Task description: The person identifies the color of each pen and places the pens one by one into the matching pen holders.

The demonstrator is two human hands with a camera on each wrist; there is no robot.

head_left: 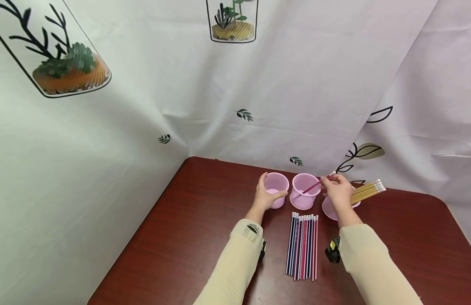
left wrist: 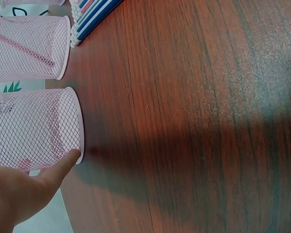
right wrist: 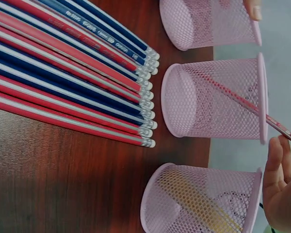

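Note:
My left hand (head_left: pixel 263 197) holds the left pink mesh pen cup (left wrist: pixel 34 128), its fingers and thumb spread around the side. That cup stands upright with nothing seen inside. Over the middle pink mesh cup (right wrist: pixel 184 121), my right hand (head_left: pixel 339 191) pinches a red pencil (right wrist: pixel 233 96) near its eraser end. The pencil slants down into the cup, its lower end inside. Behind my right hand is the right pink mesh cup (head_left: pixel 330 209), partly hidden, with a bundle of yellow pencils (head_left: pixel 367 191) leaning out to the right.
In front of the cups, several red and blue striped pencils (head_left: pixel 302 248) lie side by side, erasers toward the cups. The dark red wooden table (head_left: pixel 174 237) ends at a white patterned cloth (head_left: pixel 228 135) behind and on the left.

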